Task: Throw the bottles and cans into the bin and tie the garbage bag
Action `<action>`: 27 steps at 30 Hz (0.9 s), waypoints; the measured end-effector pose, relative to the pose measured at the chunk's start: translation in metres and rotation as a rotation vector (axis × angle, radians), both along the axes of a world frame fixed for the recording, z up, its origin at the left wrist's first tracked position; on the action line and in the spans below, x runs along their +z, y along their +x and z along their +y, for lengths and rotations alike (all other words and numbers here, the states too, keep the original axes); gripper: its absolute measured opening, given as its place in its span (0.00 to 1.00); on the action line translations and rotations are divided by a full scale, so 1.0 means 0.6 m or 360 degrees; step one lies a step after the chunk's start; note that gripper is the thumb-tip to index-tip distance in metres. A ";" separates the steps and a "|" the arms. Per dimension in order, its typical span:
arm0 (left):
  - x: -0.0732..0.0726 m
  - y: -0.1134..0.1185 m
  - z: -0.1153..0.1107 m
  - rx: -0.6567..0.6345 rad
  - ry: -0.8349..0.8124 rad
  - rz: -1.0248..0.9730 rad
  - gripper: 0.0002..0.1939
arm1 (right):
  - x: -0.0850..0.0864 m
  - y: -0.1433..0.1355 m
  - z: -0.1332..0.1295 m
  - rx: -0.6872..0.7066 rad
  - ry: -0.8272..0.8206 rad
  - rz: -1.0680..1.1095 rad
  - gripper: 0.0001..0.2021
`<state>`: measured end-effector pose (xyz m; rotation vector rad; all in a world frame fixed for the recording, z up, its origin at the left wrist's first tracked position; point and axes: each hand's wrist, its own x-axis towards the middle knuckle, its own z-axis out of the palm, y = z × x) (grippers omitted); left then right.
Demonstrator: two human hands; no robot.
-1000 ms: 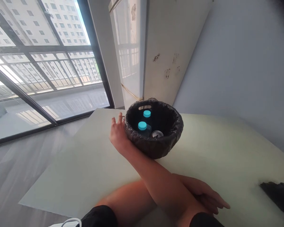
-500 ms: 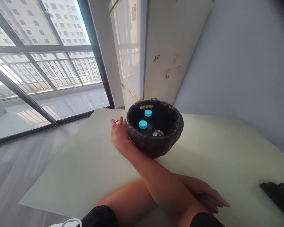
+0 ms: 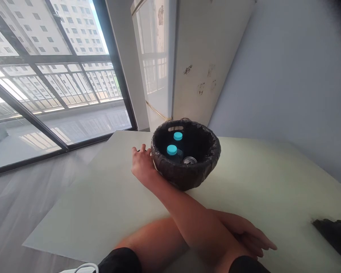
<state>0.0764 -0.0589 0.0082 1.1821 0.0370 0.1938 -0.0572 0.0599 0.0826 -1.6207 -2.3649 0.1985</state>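
A round bin (image 3: 184, 178) lined with a black plastic bag stands on the pale table (image 3: 102, 212). Inside it are two bottles with turquoise caps (image 3: 172, 150) (image 3: 178, 136) and a metal can (image 3: 190, 160). My arms are crossed, the right forearm over the left. My right hand (image 3: 143, 163) is beside the bin's left side, its fingers curled round something with a thin dark edge that I cannot make out. My left hand (image 3: 254, 235) lies low on the right, fingers stretched out, holding nothing.
Behind the bin stands a tall whitish cabinet (image 3: 199, 49) with stained patches. A glass sliding door (image 3: 53, 83) is on the left, a grey-blue wall (image 3: 295, 76) on the right. Something black (image 3: 335, 237) lies at the table's right; a white cable loop (image 3: 86, 266) shows below.
My right hand has shifted slightly down and to the left beside the bin. The bin and its contents look unchanged, and my left hand has barely moved.
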 end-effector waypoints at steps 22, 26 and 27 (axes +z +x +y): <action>0.026 -0.002 -0.006 0.0089 -0.0114 0.0065 0.38 | -0.034 -0.025 0.010 0.0307 -0.0432 0.0421 0.30; 0.015 -0.004 -0.008 0.0085 -0.0092 -0.0021 0.40 | -0.037 -0.026 0.013 0.0332 -0.0443 0.0388 0.24; 0.010 -0.004 -0.008 0.0095 -0.0083 -0.0059 0.40 | -0.037 -0.026 0.014 0.0343 -0.0444 0.0384 0.23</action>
